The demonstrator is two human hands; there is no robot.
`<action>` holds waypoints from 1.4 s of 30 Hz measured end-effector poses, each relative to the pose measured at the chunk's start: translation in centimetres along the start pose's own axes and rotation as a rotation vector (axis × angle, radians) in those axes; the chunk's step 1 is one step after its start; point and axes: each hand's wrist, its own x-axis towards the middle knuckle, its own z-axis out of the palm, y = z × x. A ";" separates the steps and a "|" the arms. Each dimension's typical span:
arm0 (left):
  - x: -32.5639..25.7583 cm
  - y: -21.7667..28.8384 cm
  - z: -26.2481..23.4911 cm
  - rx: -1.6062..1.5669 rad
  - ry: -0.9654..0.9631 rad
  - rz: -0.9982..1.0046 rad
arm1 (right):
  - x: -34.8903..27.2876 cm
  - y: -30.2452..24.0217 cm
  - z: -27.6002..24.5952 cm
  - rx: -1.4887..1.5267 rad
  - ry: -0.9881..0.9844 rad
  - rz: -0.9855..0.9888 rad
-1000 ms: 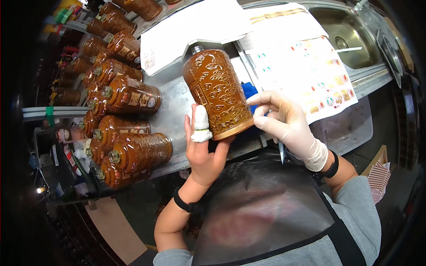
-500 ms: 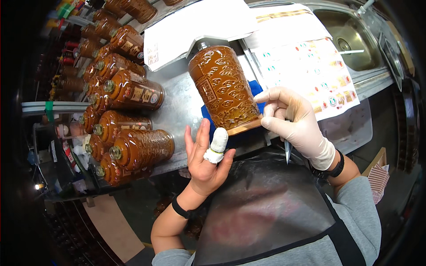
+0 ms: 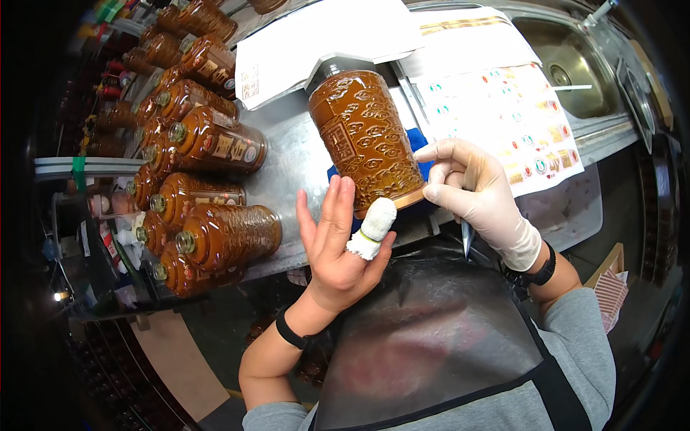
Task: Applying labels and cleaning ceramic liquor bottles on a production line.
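A brown glass bottle [image 3: 368,136] with raised cloud-like patterns lies over a blue cloth, its neck end in a dark grey angular holder [image 3: 332,63]. My left hand [image 3: 343,251] is at the bottle's base, fingers stretched apart. A white wrap [image 3: 374,226] covers its index finger, which overlaps the base edge. My right hand [image 3: 483,194], in a white glove, is at the base's right side with thumb and index finger drawn close together. A slim pointed metal tool [image 3: 466,238] sticks out below its curled fingers. Anything tiny between the fingertips cannot be made out.
Several similar brown bottles [image 3: 228,233] lie in a stack on the left. On the metal counter [image 3: 287,154] are white paper [image 3: 316,43] and a sheet of colourful stickers [image 3: 503,122]. A sink [image 3: 568,61] is at the far right, above a clear plastic tub [image 3: 571,208].
My left hand has moved right and slightly up, so the wrapped finger now overlaps the bottle's base. My right hand has barely moved.
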 end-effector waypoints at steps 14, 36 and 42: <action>3.0 1.6 1.1 0.099 0.126 -0.017 | 0.2 0.2 -1.2 -0.069 0.050 0.086; -2.8 -0.5 0.1 -0.146 0.001 -0.142 | 0.8 1.7 2.0 -0.603 0.087 -0.459; -2.2 -0.6 0.3 -0.101 0.007 -0.088 | 0.8 1.8 2.0 -0.574 0.093 -0.416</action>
